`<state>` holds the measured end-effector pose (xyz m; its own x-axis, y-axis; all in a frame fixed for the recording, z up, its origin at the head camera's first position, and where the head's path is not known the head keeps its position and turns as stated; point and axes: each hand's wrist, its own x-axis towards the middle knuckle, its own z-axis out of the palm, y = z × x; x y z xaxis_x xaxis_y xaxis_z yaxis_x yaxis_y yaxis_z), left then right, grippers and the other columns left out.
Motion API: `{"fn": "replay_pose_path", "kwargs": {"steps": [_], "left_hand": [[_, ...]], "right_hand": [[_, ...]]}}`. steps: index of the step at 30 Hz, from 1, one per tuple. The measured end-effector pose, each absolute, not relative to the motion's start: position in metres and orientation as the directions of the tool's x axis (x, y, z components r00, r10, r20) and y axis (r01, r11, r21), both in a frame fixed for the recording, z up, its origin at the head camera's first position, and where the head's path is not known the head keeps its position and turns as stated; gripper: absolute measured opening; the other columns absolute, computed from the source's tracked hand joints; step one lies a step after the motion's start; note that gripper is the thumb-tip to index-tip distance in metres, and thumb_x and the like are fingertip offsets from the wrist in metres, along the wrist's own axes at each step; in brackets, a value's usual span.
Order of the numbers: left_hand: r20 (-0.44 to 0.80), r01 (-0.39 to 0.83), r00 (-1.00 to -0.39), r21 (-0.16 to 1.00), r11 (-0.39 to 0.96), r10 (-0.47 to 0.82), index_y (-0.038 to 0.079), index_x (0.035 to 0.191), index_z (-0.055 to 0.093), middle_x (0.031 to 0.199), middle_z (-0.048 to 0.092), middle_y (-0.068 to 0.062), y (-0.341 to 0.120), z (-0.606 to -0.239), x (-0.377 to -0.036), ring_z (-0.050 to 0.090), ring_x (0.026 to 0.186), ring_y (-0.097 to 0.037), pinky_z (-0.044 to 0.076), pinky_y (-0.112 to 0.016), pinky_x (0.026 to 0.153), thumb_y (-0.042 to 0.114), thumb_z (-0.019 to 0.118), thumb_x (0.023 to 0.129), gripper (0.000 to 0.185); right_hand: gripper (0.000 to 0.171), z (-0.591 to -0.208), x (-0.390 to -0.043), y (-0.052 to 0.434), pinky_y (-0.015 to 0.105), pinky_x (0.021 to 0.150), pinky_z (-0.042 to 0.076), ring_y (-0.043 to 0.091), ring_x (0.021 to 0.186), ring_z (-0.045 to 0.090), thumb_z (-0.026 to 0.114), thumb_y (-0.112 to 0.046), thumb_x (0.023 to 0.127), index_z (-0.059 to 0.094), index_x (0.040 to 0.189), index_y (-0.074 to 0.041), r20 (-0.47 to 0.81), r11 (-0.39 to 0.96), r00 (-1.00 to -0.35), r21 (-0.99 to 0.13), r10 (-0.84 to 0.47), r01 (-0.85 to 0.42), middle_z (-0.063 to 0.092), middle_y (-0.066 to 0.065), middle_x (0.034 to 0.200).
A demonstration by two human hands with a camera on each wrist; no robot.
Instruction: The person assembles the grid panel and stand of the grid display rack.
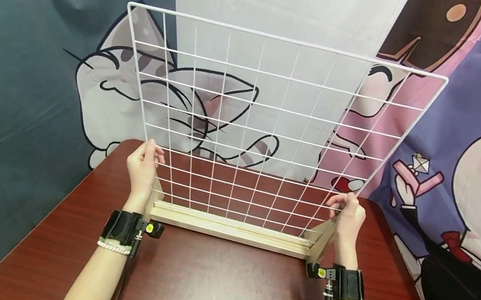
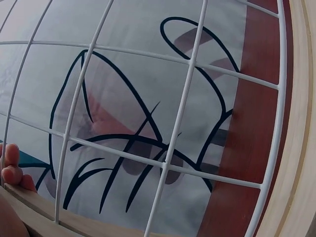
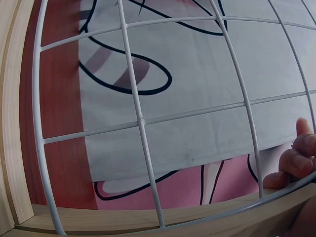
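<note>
From the head camera I see my left hand (image 1: 143, 170) curled round the left edge of a white wire grid panel (image 1: 267, 118), fingers wrapped over the outer wire low down on that side. My right hand (image 1: 347, 216) grips the right edge the same way, fingertips hooked over the outer wire just above the corner. Both hands hold the panel; neither lies flat or loose.

The panel stands upright, leaning slightly away from me, and rises well above my fingers. Its bottom edge sits in the groove of a pale wooden base (image 1: 230, 227), a long slotted rail that runs between my two hands, just below the fingertips. At each end of the rail a short wooden upright rises beside my fingers. The rail is the only thing here that holds anything, and what it holds is the lower rim of the grid.

In the left wrist view my fingertips (image 2: 11, 168) show at the left margin, pressed against the outer wire, with the wooden strip directly under them. In the right wrist view the fingertips (image 3: 296, 160) curl over the wire at the right margin, again just above the wood.

The base rests on a dark red-brown table (image 1: 214, 283), nearer to me than my fingers. Beyond the grid hangs a cartoon-printed cloth backdrop (image 1: 473, 150). Black wrist straps (image 1: 120, 228) sit behind each hand.
</note>
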<state>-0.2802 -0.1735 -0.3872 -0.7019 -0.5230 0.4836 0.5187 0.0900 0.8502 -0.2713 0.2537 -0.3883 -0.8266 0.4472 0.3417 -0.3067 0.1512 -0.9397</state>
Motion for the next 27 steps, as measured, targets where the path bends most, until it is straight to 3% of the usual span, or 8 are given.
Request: {"fn": "replay_pose_path", "kwargs": {"steps": [8, 12, 14, 19, 21, 25, 27], "left_hand": [[0.489, 0.516, -0.703, 0.85, 0.103, -0.517, -0.018, 0.081, 0.061, 0.055, 0.06, -0.009, -0.173, -0.3894, -0.2809, 0.054, 0.052, -0.009, 0.045, -0.014, 0.052, 0.016, 0.048, 0.1, 0.041], [0.501, 0.516, -0.7, 0.848, 0.126, -0.509, -0.018, 0.082, 0.062, 0.06, 0.06, -0.021, -0.1725, -0.3892, -0.2802, 0.056, 0.054, -0.014, 0.046, -0.017, 0.055, 0.015, 0.047, 0.1, 0.04], [0.504, 0.516, -0.7, 0.847, 0.13, -0.505, -0.018, 0.083, 0.061, 0.061, 0.061, -0.021, -0.1722, -0.3887, -0.2797, 0.056, 0.056, -0.015, 0.046, -0.019, 0.057, 0.015, 0.047, 0.1, 0.04], [0.511, 0.516, -0.696, 0.844, 0.143, -0.504, 0.004, 0.073, 0.064, 0.059, 0.062, -0.013, -0.1717, -0.3876, -0.2782, 0.056, 0.057, -0.02, 0.045, -0.019, 0.056, 0.014, 0.046, 0.1, 0.034], [0.517, 0.517, -0.693, 0.842, 0.153, -0.503, 0.008, 0.074, 0.063, 0.06, 0.061, -0.018, -0.1713, -0.3874, -0.2776, 0.056, 0.057, -0.023, 0.045, -0.019, 0.056, 0.014, 0.046, 0.1, 0.031], [0.524, 0.521, -0.692, 0.838, 0.159, -0.497, -0.013, 0.083, 0.06, 0.064, 0.06, -0.026, -0.1712, -0.3874, -0.2761, 0.056, 0.057, -0.023, 0.046, -0.023, 0.057, 0.012, 0.045, 0.1, 0.034], [0.522, 0.519, -0.694, 0.84, 0.157, -0.496, -0.015, 0.086, 0.06, 0.066, 0.061, -0.027, -0.1715, -0.3878, -0.2757, 0.057, 0.058, -0.022, 0.047, -0.025, 0.058, 0.013, 0.045, 0.1, 0.034]], "right_hand": [[0.055, -0.3905, -0.2716, 0.2548, 0.018, 0.037, 0.03, 0.003, 0.035, 0.038, 0.03, -0.025, 0.099, 0.061, 0.058, -0.007, 0.332, 0.186, -0.821, -0.943, 0.464, -0.276, 0.048, -0.009, 0.041], [0.054, -0.3883, -0.2693, 0.2531, 0.017, 0.038, 0.031, 0.003, 0.035, 0.038, 0.03, -0.025, 0.099, 0.062, 0.059, -0.007, 0.347, 0.197, -0.819, -0.938, 0.457, -0.287, 0.048, -0.008, 0.042], [0.053, -0.3868, -0.2678, 0.2518, 0.018, 0.038, 0.031, 0.003, 0.035, 0.039, 0.031, -0.024, 0.099, 0.061, 0.059, -0.005, 0.351, 0.192, -0.82, -0.936, 0.452, -0.295, 0.049, -0.008, 0.042], [0.053, -0.3898, -0.2697, 0.2525, 0.018, 0.038, 0.032, 0.003, 0.035, 0.04, 0.031, -0.024, 0.098, 0.062, 0.059, -0.008, 0.357, 0.192, -0.814, -0.934, 0.459, -0.302, 0.049, -0.008, 0.042], [0.052, -0.3919, -0.2714, 0.2533, 0.018, 0.038, 0.032, 0.002, 0.034, 0.04, 0.031, -0.025, 0.098, 0.062, 0.057, -0.011, 0.365, 0.202, -0.807, -0.931, 0.465, -0.305, 0.049, -0.01, 0.042], [0.049, -0.3927, -0.2723, 0.2527, 0.019, 0.037, 0.034, 0.0, 0.034, 0.043, 0.032, -0.022, 0.095, 0.061, 0.057, -0.012, 0.385, 0.218, -0.795, -0.923, 0.469, -0.318, 0.05, -0.009, 0.042], [0.048, -0.3927, -0.2726, 0.2524, 0.019, 0.037, 0.036, 0.001, 0.034, 0.045, 0.032, -0.02, 0.095, 0.061, 0.058, -0.011, 0.385, 0.212, -0.793, -0.923, 0.472, -0.322, 0.051, -0.008, 0.043]]}}
